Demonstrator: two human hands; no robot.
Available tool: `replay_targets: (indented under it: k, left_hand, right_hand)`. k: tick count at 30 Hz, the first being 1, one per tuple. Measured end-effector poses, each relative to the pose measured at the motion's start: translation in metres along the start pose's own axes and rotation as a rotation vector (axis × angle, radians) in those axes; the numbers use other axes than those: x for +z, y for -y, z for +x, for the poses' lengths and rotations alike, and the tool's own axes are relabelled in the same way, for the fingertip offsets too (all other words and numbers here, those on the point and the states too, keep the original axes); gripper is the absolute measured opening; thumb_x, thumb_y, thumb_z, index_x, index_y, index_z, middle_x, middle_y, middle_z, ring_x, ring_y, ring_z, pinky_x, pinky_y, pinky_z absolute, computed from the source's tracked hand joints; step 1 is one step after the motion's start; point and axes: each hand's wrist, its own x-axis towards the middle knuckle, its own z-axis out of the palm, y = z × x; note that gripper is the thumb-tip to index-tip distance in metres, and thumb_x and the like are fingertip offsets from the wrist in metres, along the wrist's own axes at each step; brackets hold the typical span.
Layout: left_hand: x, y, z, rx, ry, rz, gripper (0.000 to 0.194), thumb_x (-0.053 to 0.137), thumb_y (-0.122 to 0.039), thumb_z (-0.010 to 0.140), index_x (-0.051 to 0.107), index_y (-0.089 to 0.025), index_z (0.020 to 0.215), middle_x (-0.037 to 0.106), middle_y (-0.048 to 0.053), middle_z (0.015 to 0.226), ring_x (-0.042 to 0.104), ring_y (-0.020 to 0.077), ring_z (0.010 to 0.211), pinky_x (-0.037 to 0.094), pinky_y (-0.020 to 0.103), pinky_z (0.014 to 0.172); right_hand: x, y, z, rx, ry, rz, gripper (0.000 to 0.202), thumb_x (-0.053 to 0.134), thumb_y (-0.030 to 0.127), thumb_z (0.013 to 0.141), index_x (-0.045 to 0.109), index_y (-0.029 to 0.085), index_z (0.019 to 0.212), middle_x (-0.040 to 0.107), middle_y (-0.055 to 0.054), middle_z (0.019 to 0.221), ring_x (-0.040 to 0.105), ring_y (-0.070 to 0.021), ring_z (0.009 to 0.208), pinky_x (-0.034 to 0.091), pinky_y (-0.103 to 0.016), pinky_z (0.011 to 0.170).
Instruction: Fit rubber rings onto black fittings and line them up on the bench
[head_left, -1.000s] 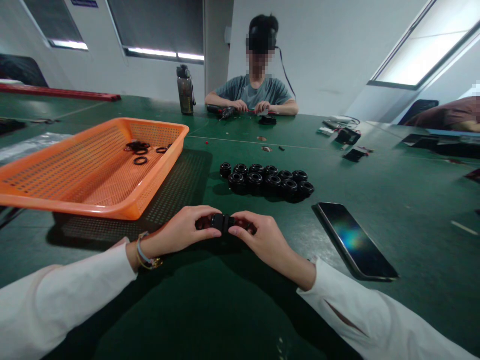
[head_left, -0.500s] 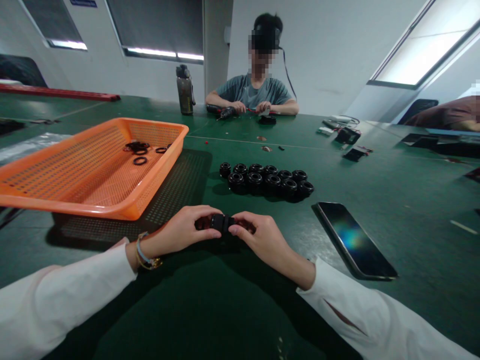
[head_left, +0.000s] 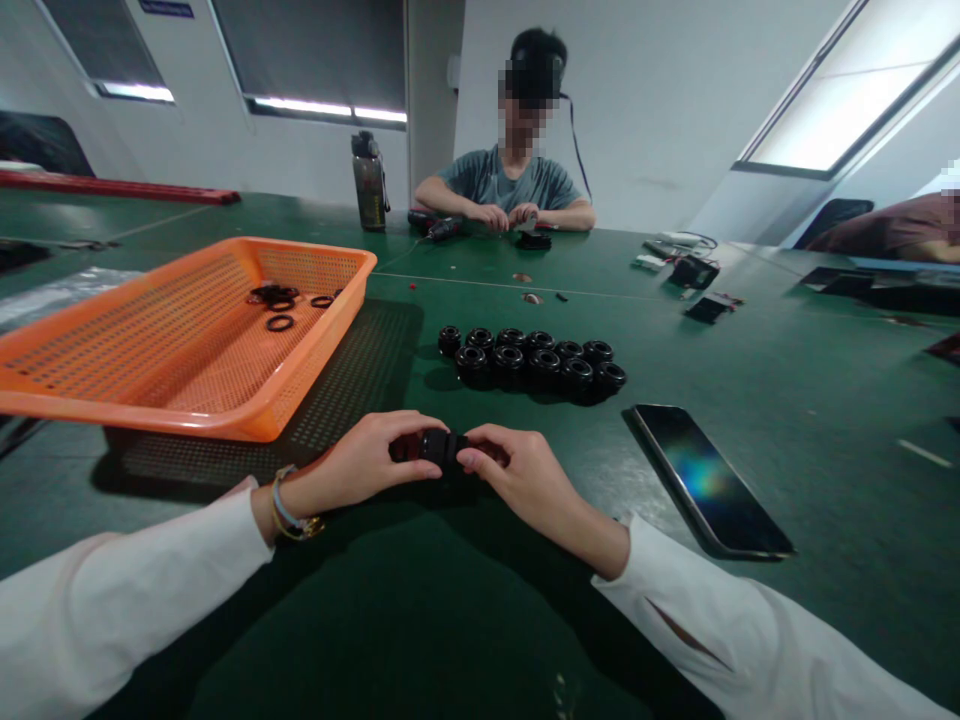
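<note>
Between my two hands is a black ribbed cylindrical fitting, held sideways just above the green table. My left hand is closed on its left end, thumb below and fingers above. The fingers of my right hand pinch its right end, where the fingertips hide part of it. Beyond my hands stand two rows of similar black round fittings, with ring-shaped tops. To the left, an orange perforated basket holds several black rings.
A smartphone lies right of my right hand. Across the green table, a person sits with a power drill and a dark bottle nearby. Electronic parts lie at the back right. Another person's arm shows at the far right.
My hands and the black fitting stay almost where they were. Across the table, the person's hands have drawn slightly closer together.
</note>
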Motion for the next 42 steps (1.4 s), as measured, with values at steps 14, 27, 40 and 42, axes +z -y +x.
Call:
replay_targets:
  k: [14, 27, 40, 42]
  left_hand:
    - [0.0003, 0.0006, -0.0004, 0.028, -0.019, 0.004, 0.035, 0.065, -0.034, 0.074, 0.061, -0.017, 0.104, 0.063, 0.002, 0.088, 0.058, 0.0167, 0.078, 0.041, 0.023, 0.066]
    - [-0.0003, -0.0022, -0.0005, -0.024, -0.049, -0.028, 0.032, 0.061, -0.032, 0.075, 0.061, -0.013, 0.1, 0.064, 0.003, 0.085, 0.057, 0.0149, 0.07, 0.042, 0.022, 0.062]
    - [-0.0015, -0.0049, -0.0002, -0.061, -0.039, -0.035, 0.034, 0.057, -0.036, 0.077, 0.061, -0.013, 0.102, 0.065, 0.004, 0.084, 0.057, 0.0149, 0.067, 0.042, 0.023, 0.06]
    - [-0.0017, -0.0048, -0.0002, -0.055, -0.038, -0.036, 0.035, 0.058, -0.036, 0.077, 0.061, -0.012, 0.102, 0.065, 0.004, 0.085, 0.057, 0.0151, 0.067, 0.042, 0.023, 0.06]
  right_hand:
    - [0.0, -0.0004, 0.0013, -0.005, 0.009, -0.005, 0.012, 0.057, 0.023, 0.081, 0.066, 0.015, 0.079, 0.065, -0.001, 0.064, 0.059, -0.0137, 0.057, 0.039, -0.024, 0.054]
    - [0.0003, 0.0017, -0.0009, 0.042, -0.011, 0.065, 0.018, 0.054, 0.025, 0.082, 0.063, 0.015, 0.094, 0.067, -0.004, 0.077, 0.059, -0.0142, 0.065, 0.042, -0.025, 0.058]
    - [-0.0008, -0.001, -0.0039, -0.162, -0.102, 0.024, 0.032, 0.059, 0.009, 0.066, 0.056, 0.02, 0.097, 0.062, -0.003, 0.095, 0.058, -0.0162, 0.084, 0.046, -0.026, 0.063]
    - [-0.0008, -0.0018, -0.0037, -0.175, -0.11, 0.009, 0.03, 0.058, 0.008, 0.067, 0.057, 0.02, 0.094, 0.063, -0.002, 0.092, 0.058, -0.0159, 0.082, 0.047, -0.026, 0.065]
